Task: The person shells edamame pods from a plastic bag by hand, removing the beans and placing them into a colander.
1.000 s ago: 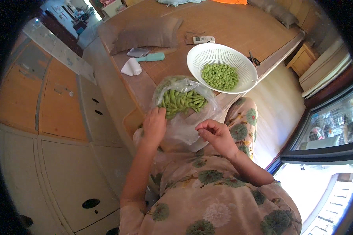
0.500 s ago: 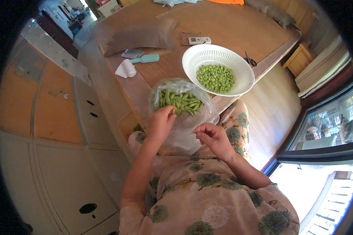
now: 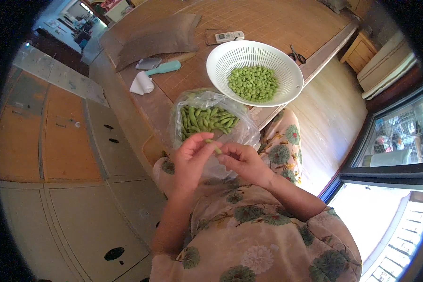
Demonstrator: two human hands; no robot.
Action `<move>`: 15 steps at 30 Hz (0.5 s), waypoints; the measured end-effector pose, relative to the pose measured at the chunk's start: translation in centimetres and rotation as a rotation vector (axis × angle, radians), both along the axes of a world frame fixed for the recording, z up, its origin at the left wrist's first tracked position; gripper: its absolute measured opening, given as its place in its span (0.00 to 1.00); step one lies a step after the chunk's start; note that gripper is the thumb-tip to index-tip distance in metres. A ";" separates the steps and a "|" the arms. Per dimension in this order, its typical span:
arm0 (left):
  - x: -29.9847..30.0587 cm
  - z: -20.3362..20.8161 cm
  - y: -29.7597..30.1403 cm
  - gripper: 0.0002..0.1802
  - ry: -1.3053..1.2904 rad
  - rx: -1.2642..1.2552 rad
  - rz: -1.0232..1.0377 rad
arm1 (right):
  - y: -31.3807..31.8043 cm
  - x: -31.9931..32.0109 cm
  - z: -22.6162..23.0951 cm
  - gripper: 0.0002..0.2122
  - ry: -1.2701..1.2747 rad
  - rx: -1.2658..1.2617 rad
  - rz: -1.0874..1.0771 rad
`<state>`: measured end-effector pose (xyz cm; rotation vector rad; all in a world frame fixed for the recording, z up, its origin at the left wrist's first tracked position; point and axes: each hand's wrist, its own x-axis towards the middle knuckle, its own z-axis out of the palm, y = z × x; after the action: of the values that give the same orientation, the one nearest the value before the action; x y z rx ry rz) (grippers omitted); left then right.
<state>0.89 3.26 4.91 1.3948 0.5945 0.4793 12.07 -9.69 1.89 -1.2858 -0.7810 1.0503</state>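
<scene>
A green soybean pod (image 3: 217, 150) is pinched between my two hands, just in front of an open clear plastic bag (image 3: 247, 123). My left hand (image 3: 191, 155) grips one end of the pod with thumb and fingers. At its other end, the fingertips of my right hand (image 3: 243, 160) close on it. Inside the bag lies a heap of unopened green pods (image 3: 204, 118). Behind it to the right, a white slotted basket (image 3: 216, 66) holds many loose shelled green beans (image 3: 253, 83).
On the brown mat-covered surface (image 3: 268, 23) lie a remote control (image 3: 230, 36), scissors (image 3: 297, 55), a teal-handled brush (image 3: 167, 66), a white roll (image 3: 143, 83) and a brown pillow (image 3: 160, 40). Cabinets (image 3: 70, 136) stand at left. A window (image 3: 395, 136) is at right.
My left hand has come away from the heap of pods with a pod. The two hands have met at it, the right having moved left. The whole view has shifted slightly.
</scene>
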 end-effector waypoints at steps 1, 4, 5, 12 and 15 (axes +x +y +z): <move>-0.3 0.2 -0.4 0.16 -0.003 0.004 0.002 | 0.0 -0.3 0.3 0.07 -0.003 0.004 0.002; -1.2 1.2 -1.5 0.17 -0.092 0.005 0.038 | -0.4 -1.2 1.3 0.07 -0.076 -0.019 -0.061; -1.6 1.2 -1.7 0.17 -0.099 0.007 0.037 | -0.6 -1.4 1.9 0.06 -0.277 0.012 -0.123; -3.0 1.0 -3.6 0.14 0.007 -0.041 -0.015 | -0.3 -2.8 2.0 0.05 -0.865 0.227 -0.310; -3.2 0.9 -3.1 0.13 0.005 -0.049 -0.004 | 0.1 -3.0 2.3 0.05 -0.865 0.229 -0.278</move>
<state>-2.34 0.20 5.84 1.3504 0.6039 0.4557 9.07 -9.64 4.15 -1.5899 -1.2704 0.1315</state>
